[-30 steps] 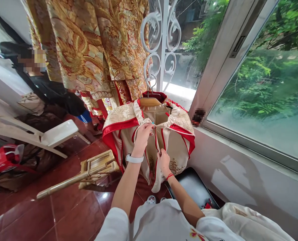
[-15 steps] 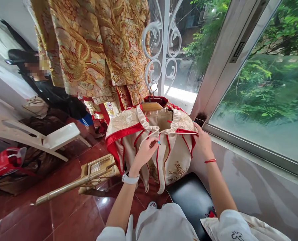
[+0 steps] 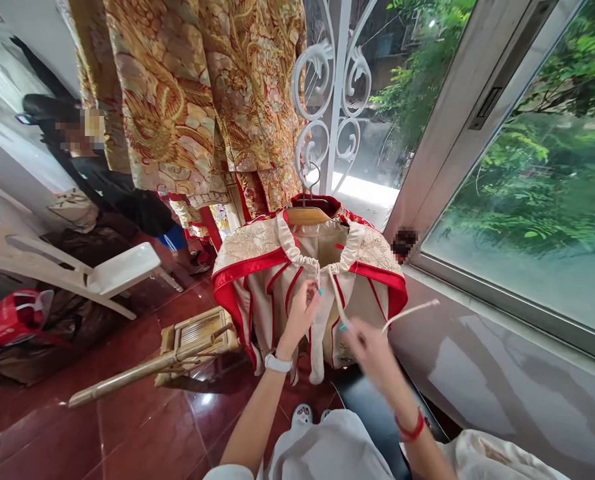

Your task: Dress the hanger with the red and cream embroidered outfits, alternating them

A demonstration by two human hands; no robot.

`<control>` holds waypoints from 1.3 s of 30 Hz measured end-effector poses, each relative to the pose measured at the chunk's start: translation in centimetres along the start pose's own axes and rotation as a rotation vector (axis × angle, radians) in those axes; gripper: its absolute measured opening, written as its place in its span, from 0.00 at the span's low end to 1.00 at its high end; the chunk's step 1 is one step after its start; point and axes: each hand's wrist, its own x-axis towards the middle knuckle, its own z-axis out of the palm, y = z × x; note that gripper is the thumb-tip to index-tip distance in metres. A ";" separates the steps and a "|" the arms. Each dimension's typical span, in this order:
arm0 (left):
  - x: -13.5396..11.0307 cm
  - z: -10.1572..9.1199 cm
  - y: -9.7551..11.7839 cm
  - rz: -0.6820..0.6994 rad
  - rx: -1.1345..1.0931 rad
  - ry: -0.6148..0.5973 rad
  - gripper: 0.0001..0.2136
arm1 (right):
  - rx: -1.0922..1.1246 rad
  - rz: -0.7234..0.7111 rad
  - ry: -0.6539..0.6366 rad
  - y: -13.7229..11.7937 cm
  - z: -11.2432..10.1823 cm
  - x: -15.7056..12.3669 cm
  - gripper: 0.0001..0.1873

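A cream cape (image 3: 249,241) with red trim and a gathered neckline hangs on a wooden hanger (image 3: 307,216) in front of me. At the front of its neck, my left hand (image 3: 303,308) is closed in a pinch on the cord close to the collar opening. My right hand (image 3: 372,347), smeared by motion, is closed on a pale drawstring cord (image 3: 338,298) that runs down from the other side of the neckline. The cord's loose end swings out to the right of that hand.
Gold embroidered garments (image 3: 167,100) hang behind the cape. A bamboo chair (image 3: 197,347) stands on the red tiles at left, near a white chair (image 3: 122,267). Below my right arm is a black seat (image 3: 372,413). A window (image 3: 527,200) lines the right side; a person (image 3: 112,187) is at far left.
My right hand has left the cape's right shoulder and moved down and inward, now pulling the cord. My left hand has shifted slightly right and remains at the neck front.
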 end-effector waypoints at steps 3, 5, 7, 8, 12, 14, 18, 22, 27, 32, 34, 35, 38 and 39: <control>-1.5 2.2 -0.9 -0.161 -0.181 -0.081 0.21 | 0.031 -0.149 -0.422 -1.9 4.3 -3.1 0.17; -3.4 3.1 -2.1 -0.302 -0.337 -0.161 0.25 | 0.011 -0.188 -0.557 -1.5 6.0 -4.2 0.16; -5.9 3.3 -3.8 -0.407 -0.454 -0.153 0.28 | -0.013 -0.178 -0.591 0.1 6.6 -4.7 0.12; -7.2 3.2 -4.7 -0.431 -0.475 -0.109 0.29 | -0.023 -0.158 -0.584 1.1 6.6 -4.7 0.09; -11.3 1.3 -7.6 -0.397 -0.378 0.127 0.31 | -0.048 -0.015 -0.501 5.0 5.8 -3.3 0.04; -12.2 0.6 -8.2 -0.358 -0.305 0.182 0.31 | -0.037 0.021 -0.431 6.2 4.9 -1.6 0.05; -12.2 0.3 -8.1 -0.280 -0.149 0.167 0.26 | 0.080 0.008 -0.048 6.9 1.3 4.4 0.21; -9.5 -2.2 -6.0 -0.066 0.164 0.133 0.14 | -0.191 -0.162 0.441 6.6 -2.9 11.2 0.35; -2.6 -10.6 0.3 0.306 0.434 0.488 0.09 | -0.632 -0.342 0.286 6.9 -3.6 15.2 0.41; 4.2 -17.6 3.9 0.303 0.646 0.577 0.13 | -0.652 -0.421 0.428 8.6 -3.2 17.7 0.28; 5.8 -19.1 3.2 0.299 0.689 0.570 0.12 | -0.661 -0.460 0.452 9.3 -3.7 18.7 0.24; 6.4 -19.6 2.5 0.293 0.657 0.537 0.12 | -0.665 -0.465 0.468 9.5 -3.9 19.2 0.23; 7.2 -19.9 0.2 0.221 0.401 0.413 0.14 | -0.656 -0.447 0.509 9.6 -4.7 20.5 0.21; 7.3 -19.7 -0.4 0.203 0.321 0.406 0.14 | -0.642 -0.441 0.512 9.5 -4.9 20.9 0.21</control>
